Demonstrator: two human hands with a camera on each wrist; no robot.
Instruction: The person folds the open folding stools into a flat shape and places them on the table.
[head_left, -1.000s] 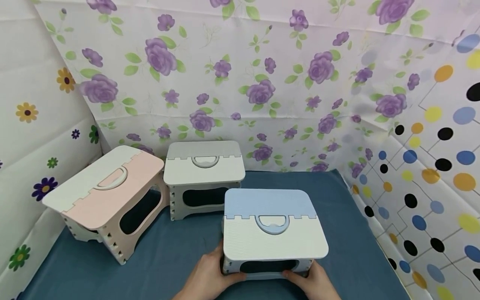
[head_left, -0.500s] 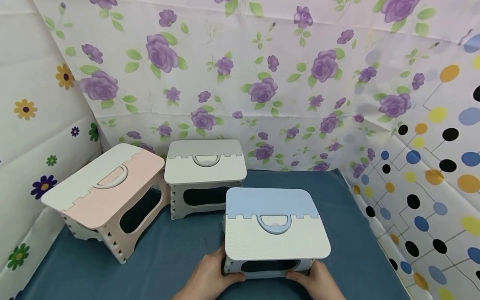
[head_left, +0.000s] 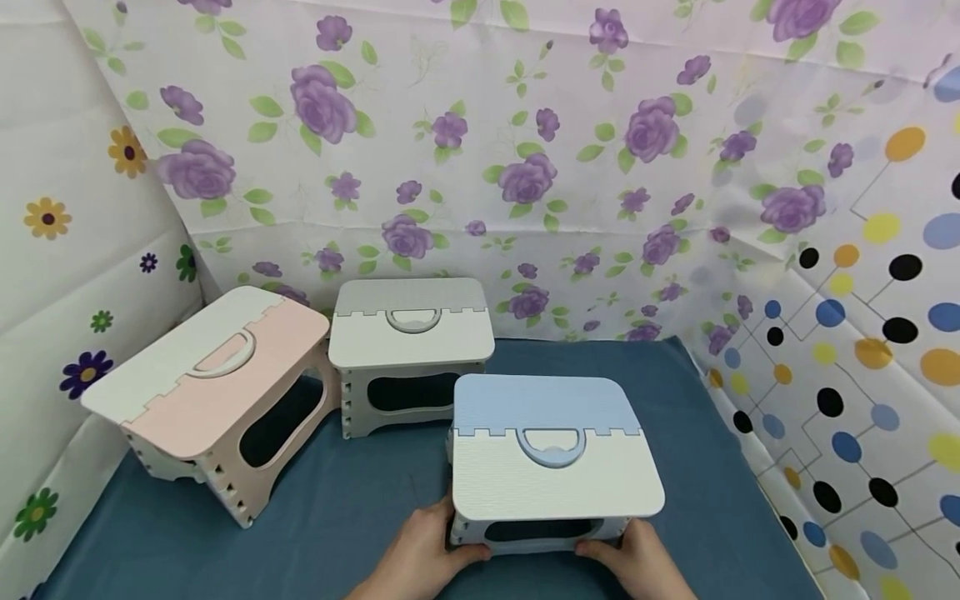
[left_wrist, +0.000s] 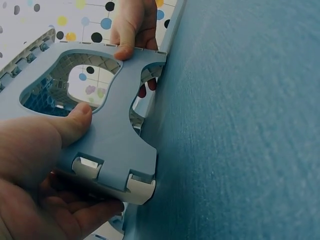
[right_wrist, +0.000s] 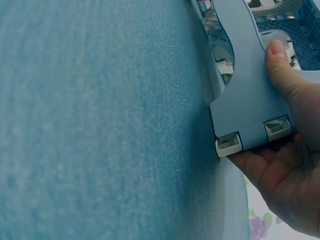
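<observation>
A folding step stool (head_left: 555,492) with a half-blue, half-white top and a blue handle stands upright on the blue cloth. My left hand (head_left: 423,546) grips its left legs. In the left wrist view that hand's thumb (left_wrist: 75,125) presses the blue end panel (left_wrist: 122,120), with fingers curled behind the leg. My right hand (head_left: 637,558) holds the right legs the same way. The right wrist view shows its thumb (right_wrist: 280,65) on the panel and fingers underneath, round the side. The stool's rear legs are hidden in the head view.
A pink and white folding stool (head_left: 217,367) stands angled at the left. Behind, a grey and white one (head_left: 408,342) almost touches it. Blue cloth (head_left: 337,500) covers the surface. A flowered sheet (head_left: 450,167) hangs at the back, a dotted one (head_left: 847,392) at the right.
The head view has shifted slightly, so the blue and white stool and both hands appear a little further right. Both hands keep their hold, and the other stools stay in place.
</observation>
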